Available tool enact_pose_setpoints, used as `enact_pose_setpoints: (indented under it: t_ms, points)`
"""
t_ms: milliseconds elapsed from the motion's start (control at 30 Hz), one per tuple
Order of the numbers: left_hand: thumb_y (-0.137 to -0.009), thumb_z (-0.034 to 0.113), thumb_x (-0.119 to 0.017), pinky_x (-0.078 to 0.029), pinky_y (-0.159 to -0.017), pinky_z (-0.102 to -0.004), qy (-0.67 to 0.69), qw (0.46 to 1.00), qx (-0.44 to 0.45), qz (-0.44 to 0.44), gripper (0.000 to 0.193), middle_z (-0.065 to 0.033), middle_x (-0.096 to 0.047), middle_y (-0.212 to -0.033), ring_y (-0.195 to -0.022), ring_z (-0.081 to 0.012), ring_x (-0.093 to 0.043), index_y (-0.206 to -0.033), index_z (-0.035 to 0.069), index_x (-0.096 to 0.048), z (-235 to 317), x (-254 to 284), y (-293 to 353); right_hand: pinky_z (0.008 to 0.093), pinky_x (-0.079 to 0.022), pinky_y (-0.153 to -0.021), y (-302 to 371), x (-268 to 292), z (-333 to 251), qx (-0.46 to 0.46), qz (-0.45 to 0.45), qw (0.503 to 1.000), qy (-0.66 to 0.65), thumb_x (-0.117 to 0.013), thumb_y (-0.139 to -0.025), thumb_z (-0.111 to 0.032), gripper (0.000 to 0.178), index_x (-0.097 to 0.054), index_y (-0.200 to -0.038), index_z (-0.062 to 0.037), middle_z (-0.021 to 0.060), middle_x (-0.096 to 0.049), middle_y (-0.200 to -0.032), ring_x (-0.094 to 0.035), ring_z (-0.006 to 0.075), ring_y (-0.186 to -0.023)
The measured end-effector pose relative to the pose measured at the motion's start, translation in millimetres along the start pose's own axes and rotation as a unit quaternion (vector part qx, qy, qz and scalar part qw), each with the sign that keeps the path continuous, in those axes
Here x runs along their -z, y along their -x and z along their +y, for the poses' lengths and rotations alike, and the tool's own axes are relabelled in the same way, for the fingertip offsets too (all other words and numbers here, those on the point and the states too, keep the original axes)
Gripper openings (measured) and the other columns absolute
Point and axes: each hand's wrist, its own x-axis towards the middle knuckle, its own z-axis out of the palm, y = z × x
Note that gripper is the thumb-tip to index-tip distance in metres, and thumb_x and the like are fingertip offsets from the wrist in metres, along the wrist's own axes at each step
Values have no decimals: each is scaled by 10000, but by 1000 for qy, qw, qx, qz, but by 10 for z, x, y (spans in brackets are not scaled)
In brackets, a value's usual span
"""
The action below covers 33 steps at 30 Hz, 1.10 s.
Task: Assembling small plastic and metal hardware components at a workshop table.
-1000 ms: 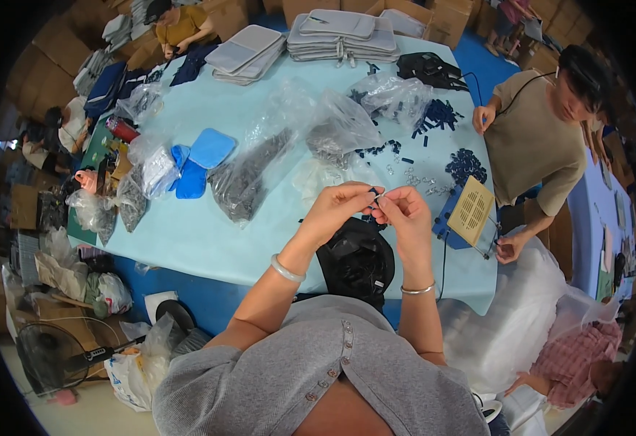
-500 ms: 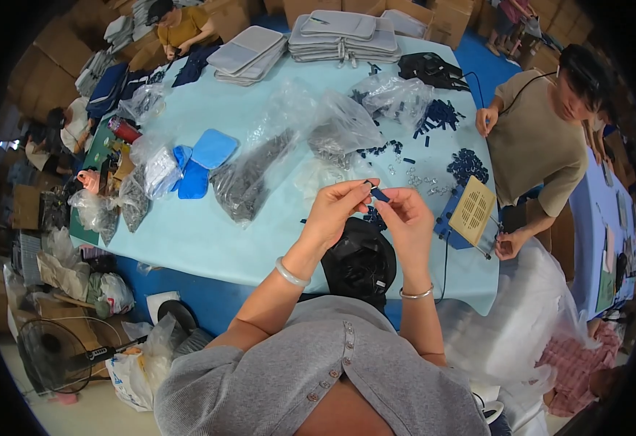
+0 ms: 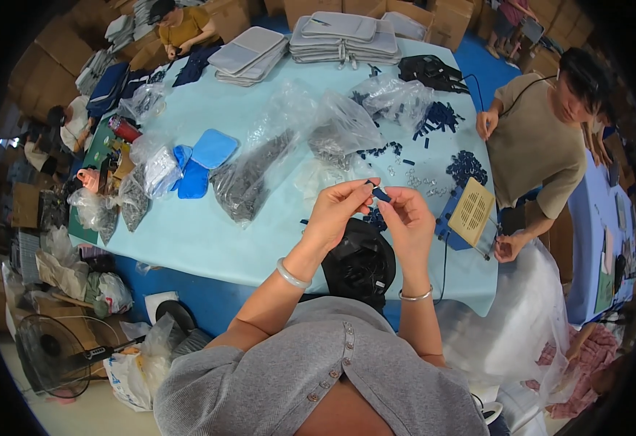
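Both my hands are raised over the table's near edge, close together. My right hand pinches a short navy fabric tab between thumb and fingertips. My left hand is closed in a pinch at the tab's left end; a small dark bit shows at its fingertips, too small to name. Below my hands lies a black bag at the table edge. Just beyond are loose metal clasps and a pile of navy tabs.
On the light blue table lie clear bags of dark parts, blue pouches and stacked grey cases. A blue device with a beige top stands at the right, beside a co-worker. A fan is at lower left.
My hands stay nearly in place, with the navy tab turned slightly between the fingertips. At lower right, a person in a plaid shirt and the clear plastic sheeting have shifted.
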Motion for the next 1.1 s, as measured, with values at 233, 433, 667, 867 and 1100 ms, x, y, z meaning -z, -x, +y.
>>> enact_pose_setpoints:
  t_ms: [233,433,667,867,1100]
  points:
    - [-842,79,-613,-420,-625,-188,-106,992,-65,15,210,13,-617,-803,-676,-51,-493,-1037,13,-656,-4,28,-8,217,-467,-653,-10,3,30,38,-17,999,14,-627,-775,34,147,-615,-919,6,44,-611,-827,-568,92,-710]
    - [-830,45,-613,-411,-626,-185,-223,967,-120,0,221,-34,-619,-884,-718,-61,-510,-1046,42,-659,46,11,4,233,-471,-608,-69,30,-3,122,-10,988,93,-659,-750,16,116,-629,-860,-1,86,-615,-828,-587,131,-692]
    - [-831,7,-551,-443,-653,-213,-335,928,-157,-43,243,-73,-604,-924,-768,-108,-554,-1044,53,-657,67,14,34,203,-461,-672,-61,30,13,56,-14,994,91,-657,-763,24,118,-584,-855,16,32,-603,-817,-554,77,-723]
    - [-832,29,-563,-461,-661,-219,-338,929,-142,-50,234,-80,-609,-926,-788,-119,-569,-1045,53,-656,90,-9,59,195,-459,-610,-76,43,28,6,5,999,51,-685,-743,-1,155,-556,-830,-3,16,-615,-741,-553,53,-658]
    - [-840,82,-594,-488,-623,-238,-371,915,-153,-35,199,-101,-649,-878,-711,-144,-614,-1023,44,-662,102,-13,53,191,-459,-622,-78,48,48,-12,6,999,34,-680,-751,-5,150,-557,-838,-3,21,-616,-752,-553,54,-668]
